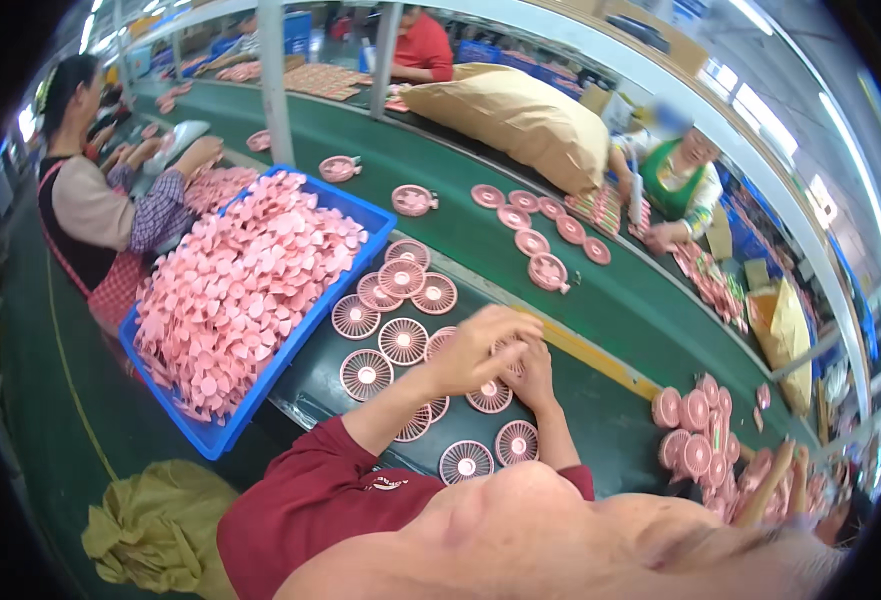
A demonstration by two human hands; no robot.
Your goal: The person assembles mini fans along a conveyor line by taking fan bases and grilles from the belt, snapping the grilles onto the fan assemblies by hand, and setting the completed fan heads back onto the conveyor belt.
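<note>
Over the dark green work surface (330, 370), my left hand (475, 350) and my right hand (531, 372) meet, fingers bent toward each other. Part of a round pink fan grille (506, 346) shows between them, against my right fingers. What my left fingers pinch, if anything, is hidden. Just below my hands lies another pink grille (489, 398). More spoked pink grilles (403, 341) lie to the left, some overlapping. Nearer to me are two further grilles, one on the left (466, 462) and one on the right (516, 442).
A blue crate (290, 325) heaped with small pink fan blades (245, 290) stands at left. Beyond runs a green conveyor (440, 240) carrying pink discs and housings. Stacked pink fan parts (695, 420) lie at right. Co-workers sit at left and across the belt. A large tan sack (520, 115) lies beyond.
</note>
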